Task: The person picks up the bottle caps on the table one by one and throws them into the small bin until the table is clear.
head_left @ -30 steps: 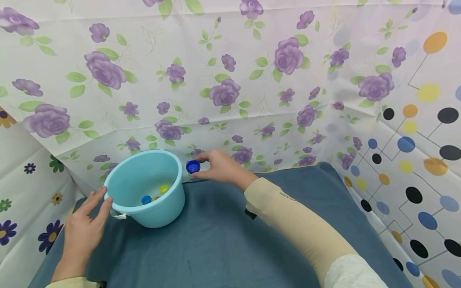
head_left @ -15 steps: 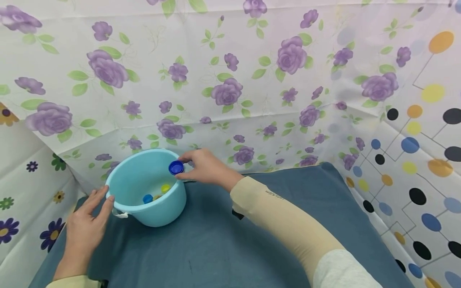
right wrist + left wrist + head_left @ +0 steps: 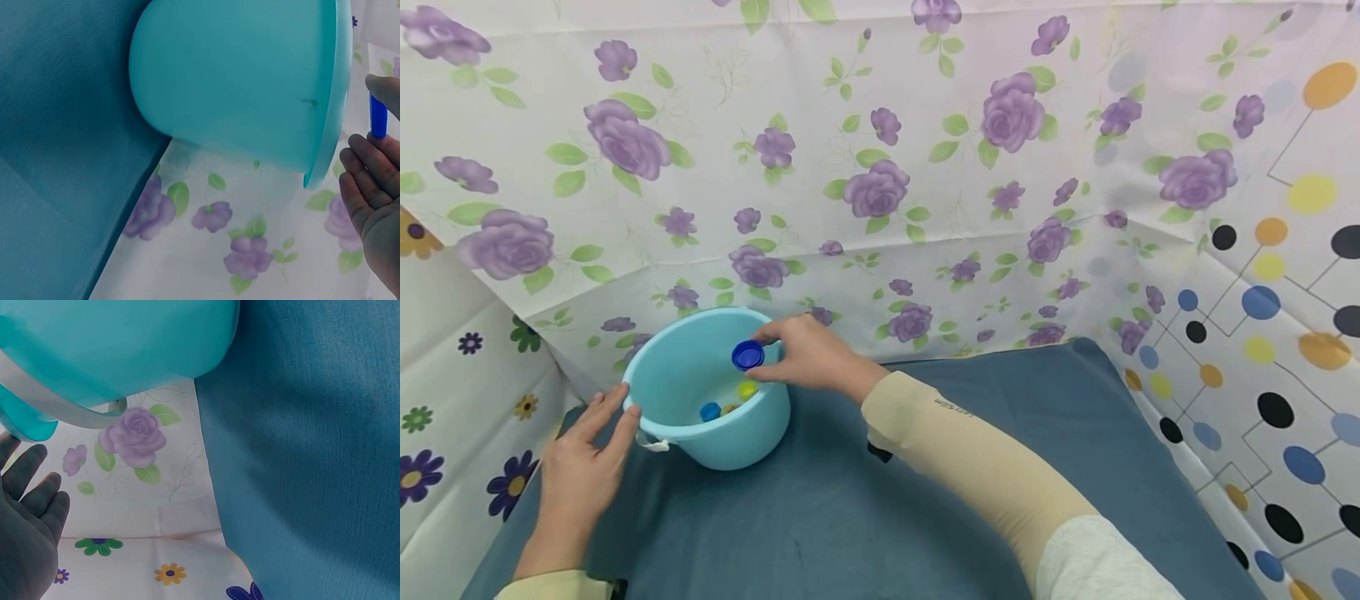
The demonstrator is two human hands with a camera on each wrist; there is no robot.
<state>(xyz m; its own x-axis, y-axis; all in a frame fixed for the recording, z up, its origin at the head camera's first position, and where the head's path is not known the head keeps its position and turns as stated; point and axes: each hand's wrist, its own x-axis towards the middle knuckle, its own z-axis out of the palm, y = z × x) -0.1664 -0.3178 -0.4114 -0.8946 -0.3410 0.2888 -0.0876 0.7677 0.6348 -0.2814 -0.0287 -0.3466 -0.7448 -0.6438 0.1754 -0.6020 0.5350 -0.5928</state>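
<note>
A light blue bucket (image 3: pixel 737 442) stands on the cloth at the left of the head view. My right hand (image 3: pixel 812 357) pinches a dark blue bottle cap (image 3: pixel 748 356) between thumb and fingertips, over the bucket's opening. From the right wrist, the cap (image 3: pixel 378 117) shows edge-on, above the rim. Inside the bucket lie a lighter blue cap (image 3: pixel 711 412), a yellow cap (image 3: pixel 747 390) and a partly hidden brownish piece (image 3: pixel 728 409). My left hand (image 3: pixel 578 467) rests its fingertips at the bucket's left rim, fingers fairly straight in the left wrist view.
A blue-grey cloth (image 3: pixel 925 492) covers the table. Behind it rises a white curtain with purple flowers (image 3: pixel 876 187), and a dotted sheet (image 3: pixel 1255 375) hangs on the right. The bucket's white handle (image 3: pixel 69 411) hangs down its side.
My right hand has carried the dark blue cap leftward, from outside the bucket's right rim to over its opening. The left hand stays at the rim.
</note>
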